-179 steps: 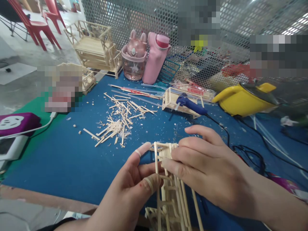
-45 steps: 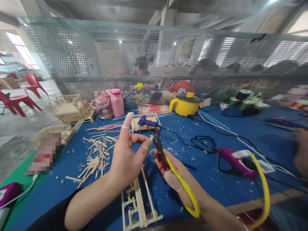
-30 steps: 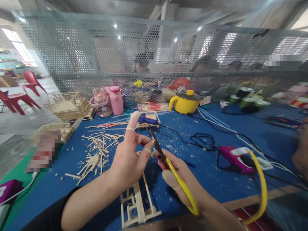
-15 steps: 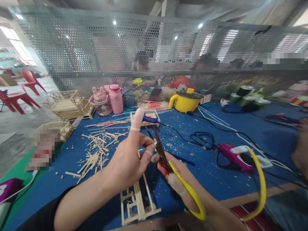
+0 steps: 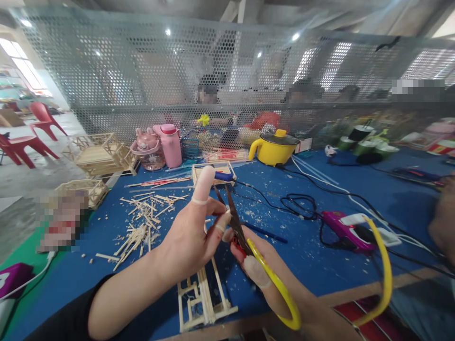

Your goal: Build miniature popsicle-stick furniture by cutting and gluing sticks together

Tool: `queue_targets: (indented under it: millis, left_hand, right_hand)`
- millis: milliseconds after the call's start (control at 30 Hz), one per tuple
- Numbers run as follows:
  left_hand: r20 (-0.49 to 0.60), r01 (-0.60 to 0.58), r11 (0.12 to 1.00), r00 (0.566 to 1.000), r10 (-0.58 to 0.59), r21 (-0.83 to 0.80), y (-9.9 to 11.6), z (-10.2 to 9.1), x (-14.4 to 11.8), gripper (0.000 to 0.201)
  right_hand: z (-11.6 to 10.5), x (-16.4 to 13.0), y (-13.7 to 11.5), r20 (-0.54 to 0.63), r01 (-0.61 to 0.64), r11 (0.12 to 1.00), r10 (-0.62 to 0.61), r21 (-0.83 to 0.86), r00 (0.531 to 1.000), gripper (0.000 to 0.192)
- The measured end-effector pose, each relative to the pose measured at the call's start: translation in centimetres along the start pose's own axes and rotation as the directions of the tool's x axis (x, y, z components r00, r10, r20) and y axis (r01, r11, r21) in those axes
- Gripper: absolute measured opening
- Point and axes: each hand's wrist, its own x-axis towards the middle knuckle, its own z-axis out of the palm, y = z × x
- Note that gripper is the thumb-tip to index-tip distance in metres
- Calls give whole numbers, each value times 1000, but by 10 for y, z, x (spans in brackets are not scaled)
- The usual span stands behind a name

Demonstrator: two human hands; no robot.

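Observation:
My right hand (image 5: 256,260) grips a pair of scissors (image 5: 237,222) with dark blades and large yellow handles; the blades point away from me and stand a little apart. Just left of the blades, my left hand (image 5: 194,232) pinches a tiny pale piece, probably a wooden stick end, mostly covered by the fingertips. White finger cots cover some of my fingers, including the raised left index finger. Below my hands lies a wooden stick frame (image 5: 202,303) at the table's front edge. Cut wooden sticks (image 5: 142,227) are scattered to the left.
A blue-handled tool (image 5: 223,176) with a black cord rests on a small wooden frame. Behind stand a yellow electric pot (image 5: 275,149) and a pink jug (image 5: 170,147). A purple power strip (image 5: 350,232) with cables sits right, near another person's hand (image 5: 442,213). Wooden models (image 5: 101,156) stand left.
The scissors and my right hand have shifted slightly left and down. My left hand stays pinched near the blades, its raised index finger a little lower.

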Motion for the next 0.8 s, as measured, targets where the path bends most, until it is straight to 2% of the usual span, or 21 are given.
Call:
queue_targets:
  millis: [267, 400, 533, 667, 800]
  left_hand:
    - [51, -22, 999, 998, 20, 24, 5, -3, 3, 81]
    - [74, -7, 999, 997, 3, 51, 7, -5, 3, 80]
    - [74, 4, 998, 997, -8, 57, 6, -4, 1, 82]
    - [80, 3, 999, 997, -7, 43, 4, -1, -1, 82]
    - [54, 35, 998, 998, -38, 56, 3, 1, -1, 83]
  right_hand:
    - [2, 1, -10, -16, -42, 999, 41, -15, 999, 60]
    - [2, 1, 0, 24, -45, 999, 45, 18, 999, 61]
    - [6, -2, 8, -36, -29, 998, 27, -52, 999, 56]
    - [7, -3, 8, -60, -55, 993, 49, -109, 997, 57]
    - [5, -2, 3, -60, -84, 996, 81, -42, 995, 66]
